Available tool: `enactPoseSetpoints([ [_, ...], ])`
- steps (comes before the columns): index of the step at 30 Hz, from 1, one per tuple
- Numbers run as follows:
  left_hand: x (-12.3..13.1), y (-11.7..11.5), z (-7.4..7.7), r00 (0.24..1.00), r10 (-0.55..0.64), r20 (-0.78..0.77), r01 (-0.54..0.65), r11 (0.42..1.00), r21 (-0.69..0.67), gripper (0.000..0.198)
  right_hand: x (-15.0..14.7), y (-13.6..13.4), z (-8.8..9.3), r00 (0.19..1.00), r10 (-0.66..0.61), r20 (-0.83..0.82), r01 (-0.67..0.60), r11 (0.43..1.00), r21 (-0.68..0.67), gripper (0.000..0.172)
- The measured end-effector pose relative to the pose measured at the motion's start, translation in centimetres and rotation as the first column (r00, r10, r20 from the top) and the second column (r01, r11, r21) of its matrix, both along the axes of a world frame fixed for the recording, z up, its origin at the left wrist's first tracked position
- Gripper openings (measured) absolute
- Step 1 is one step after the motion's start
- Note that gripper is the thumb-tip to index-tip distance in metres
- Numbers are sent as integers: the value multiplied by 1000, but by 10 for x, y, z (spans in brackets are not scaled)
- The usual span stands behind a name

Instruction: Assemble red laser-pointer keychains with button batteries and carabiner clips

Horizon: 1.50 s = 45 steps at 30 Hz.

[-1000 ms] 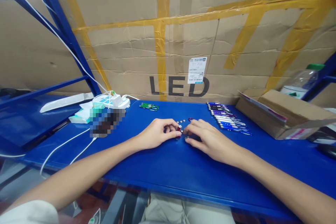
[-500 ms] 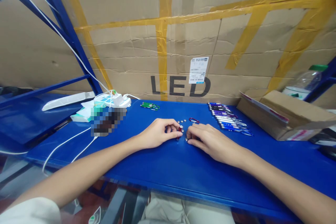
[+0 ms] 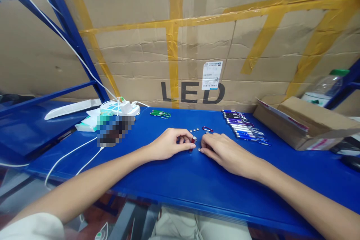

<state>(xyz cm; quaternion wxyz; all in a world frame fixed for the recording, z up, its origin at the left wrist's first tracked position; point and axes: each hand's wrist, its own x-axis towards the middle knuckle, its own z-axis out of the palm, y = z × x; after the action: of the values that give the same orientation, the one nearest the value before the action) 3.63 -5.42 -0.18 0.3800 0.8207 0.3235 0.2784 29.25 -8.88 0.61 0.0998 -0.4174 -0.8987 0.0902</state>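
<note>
My left hand (image 3: pixel 170 144) rests on the blue table (image 3: pixel 180 180) with its fingers pinched round a small red keychain flashlight (image 3: pixel 192 142). My right hand (image 3: pixel 222 150) lies just right of it, fingertips curled down onto a small silver button cell (image 3: pixel 199 150) on the table. A few more button cells (image 3: pixel 194 130) lie in a short row just beyond the hands. A red carabiner clip (image 3: pixel 207 129) sits beside them.
A row of several purple and blue keychain flashlights (image 3: pixel 244 127) lies at the back right, green ones (image 3: pixel 159 113) at the back centre. A cardboard box (image 3: pixel 306 122) stands right, a power strip (image 3: pixel 119 108) with white cables left. A taped cardboard wall marked LED stands behind.
Both hands stayed close together; the right hand's fingertips drew slightly in toward the button cell. The view shifted a little.
</note>
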Motion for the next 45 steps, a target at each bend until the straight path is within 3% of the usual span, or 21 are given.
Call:
enactPoseSetpoints([
  [11, 0, 0, 0, 1000, -14, -5, 14, 1000, 0, 28, 2, 0, 2, 998, 33, -53, -35, 999, -32, 14],
  [21, 0, 1, -1, 1000, -17, -11, 17, 1000, 0, 30, -2, -2, 6, 1000, 11, 2, -11, 999, -31, 23],
  [45, 0, -1, 0, 1000, -28, -8, 28, 1000, -11, 31, 0, -1, 4, 999, 32, -30, -33, 999, -19, 21],
])
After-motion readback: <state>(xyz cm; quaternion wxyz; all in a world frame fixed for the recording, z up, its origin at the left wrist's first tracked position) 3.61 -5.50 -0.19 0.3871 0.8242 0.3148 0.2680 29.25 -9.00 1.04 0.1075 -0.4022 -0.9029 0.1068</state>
